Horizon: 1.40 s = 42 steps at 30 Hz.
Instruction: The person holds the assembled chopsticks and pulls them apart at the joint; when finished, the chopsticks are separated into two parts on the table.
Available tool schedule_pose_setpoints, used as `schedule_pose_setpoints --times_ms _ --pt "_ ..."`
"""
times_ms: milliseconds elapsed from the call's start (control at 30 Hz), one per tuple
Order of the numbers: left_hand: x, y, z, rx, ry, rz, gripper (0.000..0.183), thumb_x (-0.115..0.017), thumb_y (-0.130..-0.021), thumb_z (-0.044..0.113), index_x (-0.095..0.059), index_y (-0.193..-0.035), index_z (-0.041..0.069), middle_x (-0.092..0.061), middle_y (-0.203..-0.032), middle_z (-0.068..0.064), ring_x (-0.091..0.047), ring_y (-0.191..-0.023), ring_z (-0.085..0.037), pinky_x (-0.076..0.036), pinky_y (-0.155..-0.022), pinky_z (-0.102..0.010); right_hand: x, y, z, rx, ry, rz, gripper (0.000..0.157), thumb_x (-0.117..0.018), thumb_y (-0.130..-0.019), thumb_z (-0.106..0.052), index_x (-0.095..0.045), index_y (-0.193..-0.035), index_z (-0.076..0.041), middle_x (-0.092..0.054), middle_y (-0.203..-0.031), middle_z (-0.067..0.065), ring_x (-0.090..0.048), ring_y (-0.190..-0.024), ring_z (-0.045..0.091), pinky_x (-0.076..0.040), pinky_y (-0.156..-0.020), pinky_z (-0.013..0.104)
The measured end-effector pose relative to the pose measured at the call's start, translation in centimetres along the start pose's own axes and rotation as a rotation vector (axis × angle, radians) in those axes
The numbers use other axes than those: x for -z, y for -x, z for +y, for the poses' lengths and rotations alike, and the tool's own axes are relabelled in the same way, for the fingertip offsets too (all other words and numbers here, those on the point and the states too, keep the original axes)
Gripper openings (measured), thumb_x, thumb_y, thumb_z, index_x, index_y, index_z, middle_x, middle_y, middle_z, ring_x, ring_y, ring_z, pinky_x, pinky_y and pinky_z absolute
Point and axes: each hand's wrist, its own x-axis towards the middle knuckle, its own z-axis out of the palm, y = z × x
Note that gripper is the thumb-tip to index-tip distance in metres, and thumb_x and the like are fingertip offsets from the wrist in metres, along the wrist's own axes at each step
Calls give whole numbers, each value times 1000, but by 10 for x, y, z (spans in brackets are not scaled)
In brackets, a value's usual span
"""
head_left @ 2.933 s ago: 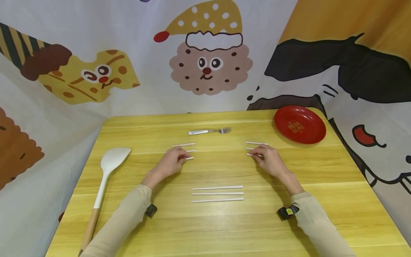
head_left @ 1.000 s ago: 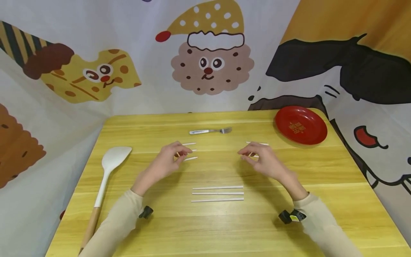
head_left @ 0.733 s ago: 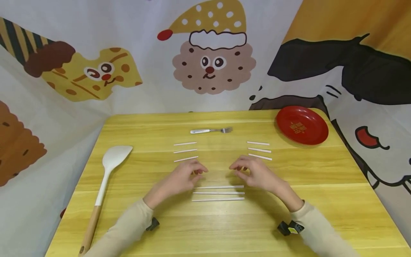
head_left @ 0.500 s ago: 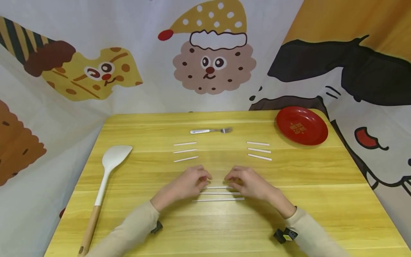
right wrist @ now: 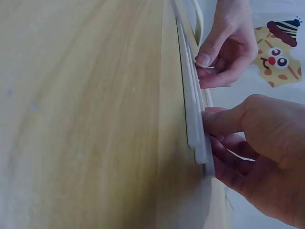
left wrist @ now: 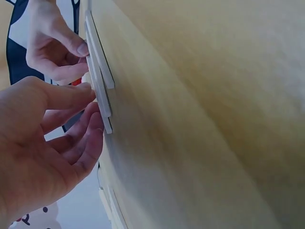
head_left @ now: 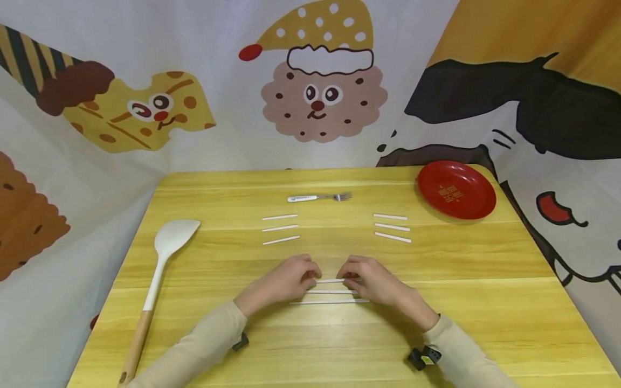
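Three long white sticks lie side by side near the table's middle. At the farthest long stick [head_left: 330, 281], my left hand [head_left: 291, 278] pinches the left part between thumb and fingers. My right hand [head_left: 372, 279] pinches the same stick toward its right end. The middle stick [head_left: 332, 292] and the nearest stick [head_left: 330, 302] lie just in front, their ends partly covered by the hands. In the right wrist view the thumb [right wrist: 223, 121] presses the outer stick's side, fingers behind it. In the left wrist view the left fingers [left wrist: 86, 148] reach behind the sticks.
Three short white sticks [head_left: 280, 228] lie to the left beyond the hands, and three more short sticks [head_left: 392, 227] to the right. A fork [head_left: 310, 198] lies at the back. A red plate [head_left: 466, 199] is back right; a white spatula [head_left: 157, 269] lies left.
Both hands have left the short sticks, which lie in two groups, and moved toward me and inward to the long sticks. Their fingers have closed on the farthest long one.
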Motion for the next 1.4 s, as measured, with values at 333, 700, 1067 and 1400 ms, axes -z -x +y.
schedule_pose_setpoints --times_ms 333,700,1067,1400 --pt "2 -3 1 -16 0 50 9 -69 -94 9 -75 -101 6 -63 -89 1 -57 -79 -7 -52 -71 -18 3 -4 -4 -3 45 68 13 -74 -89 -3 -75 -99 -11 -69 -95 -2 -62 -84 8 -56 -72 20" --pt "14 -3 8 -86 -22 169 7 -62 -98 2 -62 -92 5 -60 -80 0 -47 -67 -6 -46 -58 -18 13 -17 -13 76 -54 190 12 -75 -88 0 -75 -99 -6 -69 -94 0 -63 -80 7 -56 -69 17" --pt "26 -2 22 -128 -86 286 11 -69 -95 10 -74 -106 7 -70 -88 -2 -60 -70 -5 -51 -64 -11 15 -28 -19 160 -76 301 18 -78 -84 3 -74 -98 -7 -70 -94 1 -67 -84 12 -59 -75 20" --pt "23 -5 27 -167 -190 379 6 -73 -93 13 -71 -88 11 -66 -78 2 -56 -62 -5 -42 -54 -8 11 -32 -26 206 -91 341 20 -78 -82 7 -71 -95 -6 -67 -91 1 -66 -82 11 -57 -74 17"
